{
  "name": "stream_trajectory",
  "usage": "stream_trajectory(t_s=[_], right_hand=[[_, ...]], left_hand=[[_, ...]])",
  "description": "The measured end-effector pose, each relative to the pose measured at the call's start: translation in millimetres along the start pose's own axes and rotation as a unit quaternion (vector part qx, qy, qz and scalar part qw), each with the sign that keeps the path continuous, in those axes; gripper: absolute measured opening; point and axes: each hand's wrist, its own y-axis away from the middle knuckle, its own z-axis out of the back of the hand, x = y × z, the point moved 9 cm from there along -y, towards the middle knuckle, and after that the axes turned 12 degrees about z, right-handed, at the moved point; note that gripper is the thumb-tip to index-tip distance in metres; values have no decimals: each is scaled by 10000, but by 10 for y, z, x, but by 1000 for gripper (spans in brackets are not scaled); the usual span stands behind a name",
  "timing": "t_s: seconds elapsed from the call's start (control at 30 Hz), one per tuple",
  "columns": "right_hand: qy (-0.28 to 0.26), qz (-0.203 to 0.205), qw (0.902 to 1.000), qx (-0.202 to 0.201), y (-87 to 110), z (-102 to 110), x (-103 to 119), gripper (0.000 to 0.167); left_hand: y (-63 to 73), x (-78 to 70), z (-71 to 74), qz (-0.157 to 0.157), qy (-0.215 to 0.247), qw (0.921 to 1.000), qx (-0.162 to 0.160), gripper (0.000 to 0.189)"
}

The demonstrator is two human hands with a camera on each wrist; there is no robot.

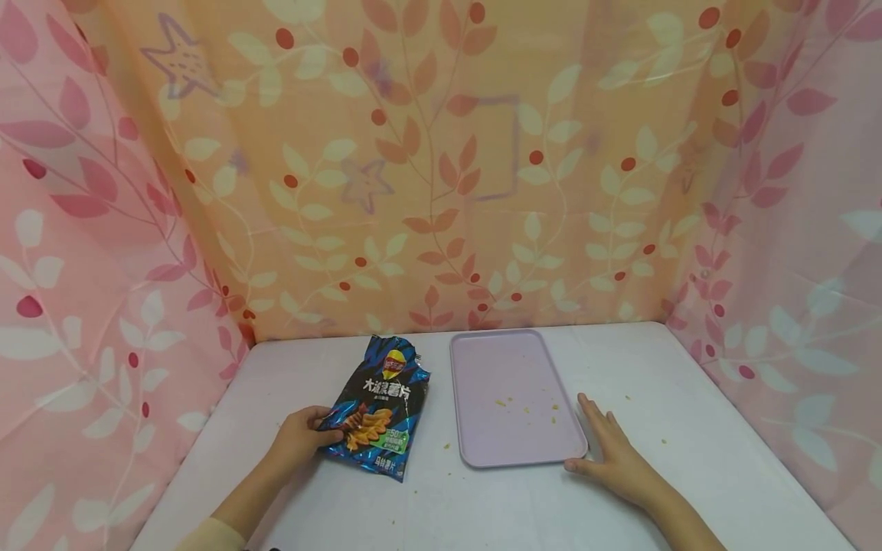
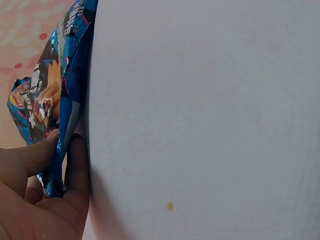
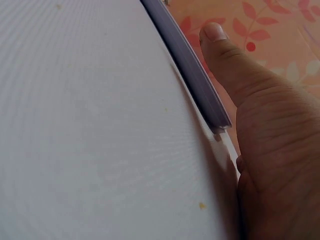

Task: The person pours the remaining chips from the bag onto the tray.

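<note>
A blue and black potato chip bag (image 1: pixel 380 409) with a torn top edge lies on the left part of the white table. My left hand (image 1: pixel 298 440) pinches its lower left edge, thumb on the printed face and fingers beneath, as the left wrist view shows on the chip bag (image 2: pixel 64 95). Right of the bag lies a flat lilac tray (image 1: pixel 503 383) with a few small yellow crumbs (image 1: pixel 527 411) on it. Beside the tray's lower right corner is my right hand (image 1: pixel 613 459), its fingers spread and holding nothing. The right wrist view has the thumb near the tray's edge (image 3: pixel 195 75).
Small crumbs (image 1: pixel 446 445) are scattered on the white table (image 1: pixel 344 513) around the tray, some on its right side. Flowered cloth (image 1: pixel 427 191) hangs behind the table and along both sides.
</note>
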Motion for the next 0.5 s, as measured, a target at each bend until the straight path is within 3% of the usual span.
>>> stream_trajectory(t_s=[0.3, 0.5], right_hand=[[132, 14, 9999, 51, 0, -18, 1, 113], [295, 269, 9992, -1, -15, -20, 16, 110]], left_hand=[[37, -2, -6, -137, 97, 9999, 0, 45], [77, -87, -6, -294, 625, 9976, 86, 41]])
